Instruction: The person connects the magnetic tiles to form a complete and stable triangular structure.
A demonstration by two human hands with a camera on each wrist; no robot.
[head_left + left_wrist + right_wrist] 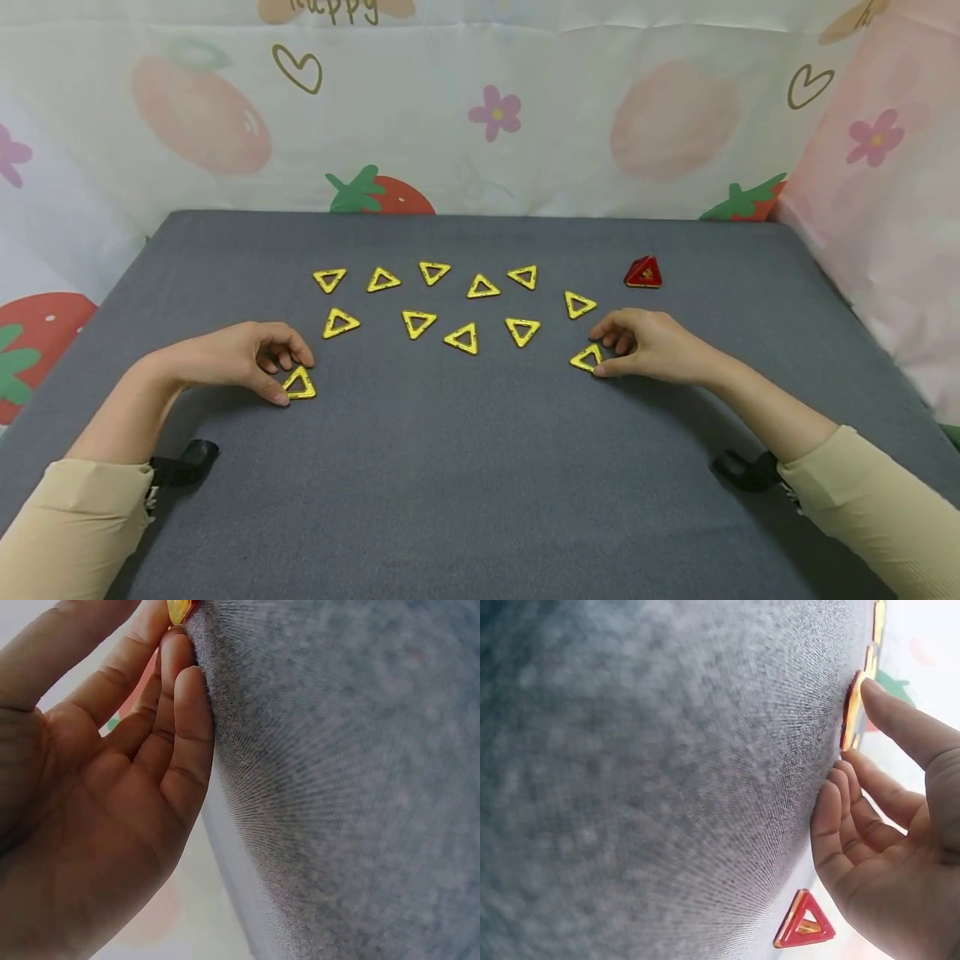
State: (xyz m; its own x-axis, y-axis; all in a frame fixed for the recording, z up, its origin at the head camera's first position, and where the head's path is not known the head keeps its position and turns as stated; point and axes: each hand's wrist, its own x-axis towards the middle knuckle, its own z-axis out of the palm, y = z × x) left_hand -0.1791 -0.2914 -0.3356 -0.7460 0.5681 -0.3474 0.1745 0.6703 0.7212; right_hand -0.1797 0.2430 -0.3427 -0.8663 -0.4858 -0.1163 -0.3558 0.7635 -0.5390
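Note:
My left hand (pixel 243 358) pinches a yellow triangular frame tile (pixel 303 395) between thumb and forefinger, low at the left of the table. In the left wrist view only a bit of yellow tile (pixel 180 610) shows at the top edge. On the right, my right hand (pixel 660 350) pinches another yellow triangle tile (pixel 582 364) at its edge. The right wrist view shows that tile (pixel 850 712) edge-on, touched by thumb and forefinger, with a red rim. Both held tiles are at the grey cloth or just above it; I cannot tell which.
Several yellow triangle tiles lie in two loose rows between the hands, such as one tile (pixel 461 345) near the middle. A red triangular piece (pixel 643 272) stands at the back right. Grey cloth (pixel 450 467) covers the table; a printed curtain (pixel 555 158) hangs behind.

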